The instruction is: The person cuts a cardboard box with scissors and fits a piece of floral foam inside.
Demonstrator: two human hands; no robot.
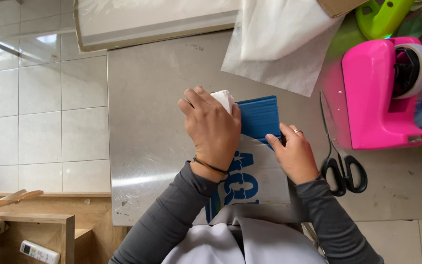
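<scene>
Both hands press on a blue box (pixel 259 117) at mid-frame: the left hand (pixel 212 128) lies flat over white paper (pixel 223 99) tucked at its edge, the right hand (pixel 294 152) pinches its lower corner. The box lies on a printed bag (pixel 262 171), seemingly half wrapped. Scissors (pixel 342 166) and a pink tape dispenser (pixel 382 93) wait at the right on the counter (pixel 147 122).

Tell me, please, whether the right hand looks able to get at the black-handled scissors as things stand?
Probably yes. The scissors lie in the open on the metal table just beside the right hand, with nothing between them, though that hand is pressing on the blue bag.
</scene>
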